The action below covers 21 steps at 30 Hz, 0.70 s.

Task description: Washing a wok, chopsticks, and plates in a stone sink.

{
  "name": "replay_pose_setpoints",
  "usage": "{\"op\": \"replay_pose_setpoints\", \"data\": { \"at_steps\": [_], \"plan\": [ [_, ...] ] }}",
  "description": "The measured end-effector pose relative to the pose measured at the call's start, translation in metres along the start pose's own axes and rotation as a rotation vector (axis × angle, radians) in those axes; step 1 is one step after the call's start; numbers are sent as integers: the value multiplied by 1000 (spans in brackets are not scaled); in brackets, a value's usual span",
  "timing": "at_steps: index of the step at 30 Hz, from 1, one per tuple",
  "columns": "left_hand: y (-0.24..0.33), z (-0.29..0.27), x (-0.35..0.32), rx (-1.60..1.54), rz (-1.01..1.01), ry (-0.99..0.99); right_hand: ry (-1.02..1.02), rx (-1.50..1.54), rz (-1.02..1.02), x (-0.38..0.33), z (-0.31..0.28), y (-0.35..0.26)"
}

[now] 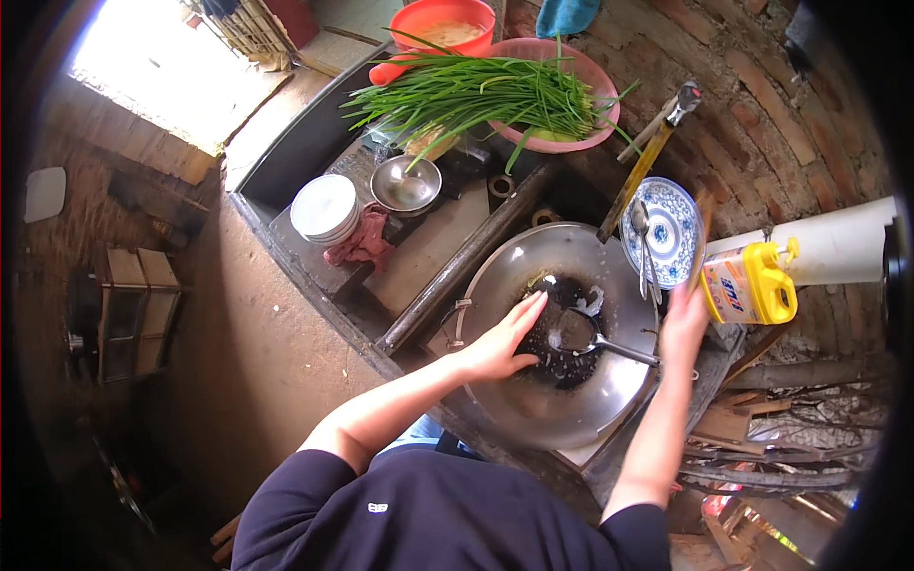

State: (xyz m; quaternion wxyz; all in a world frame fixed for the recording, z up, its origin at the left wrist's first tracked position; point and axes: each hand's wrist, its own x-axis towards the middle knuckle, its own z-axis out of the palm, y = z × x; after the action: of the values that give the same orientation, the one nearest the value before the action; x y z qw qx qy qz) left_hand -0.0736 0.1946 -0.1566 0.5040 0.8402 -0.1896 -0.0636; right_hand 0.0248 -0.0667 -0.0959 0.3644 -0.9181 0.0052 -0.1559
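A large metal wok (pixel 495 400) sits on the stove, its bottom dark and wet with whitish specks. In it lies a ladle (pixel 624 351), its dark handle resting toward the right rim. My left hand (pixel 505 338) is over the wok's left side, fingers stretched out and holding nothing. At the right rim, my right hand (pixel 684 328) is smeared by motion, between a blue-patterned plate (pixel 674 228) and a yellow jug (pixel 760 285). A thin brown strip rises beside its fingers; whether it is held is unclear. A metal spoon (pixel 644 238) lies on the plate.
Long green stalks (pixel 476 100) lie over a pink basin (pixel 595 71) beside a red bowl (pixel 419 17). Stacked white bowls (pixel 324 205), a reddish cloth (pixel 365 240) and a metal bowl (pixel 407 184) stand left. A yellow-handled tool (pixel 652 157) leans by the brick wall; firewood (pixel 781 457) lies right.
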Motion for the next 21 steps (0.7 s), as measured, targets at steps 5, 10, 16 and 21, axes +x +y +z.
{"op": "replay_pose_setpoints", "data": {
  "at_steps": [5, 10, 16, 21],
  "plan": [
    [-14, 20, 76, -1333, -408, 7, -291, -35, 99, -136, 72, -10],
    [-25, 33, 104, -1477, -558, 385, -398, -47, 172, -132, 107, 4],
    [-46, 42, 106, -1387, -659, 455, 52, -90, -396, 28, 47, -57],
    [-44, 64, 115, -1433, -490, 265, 373, -318, -345, 225, 49, -60]
  ]
}}
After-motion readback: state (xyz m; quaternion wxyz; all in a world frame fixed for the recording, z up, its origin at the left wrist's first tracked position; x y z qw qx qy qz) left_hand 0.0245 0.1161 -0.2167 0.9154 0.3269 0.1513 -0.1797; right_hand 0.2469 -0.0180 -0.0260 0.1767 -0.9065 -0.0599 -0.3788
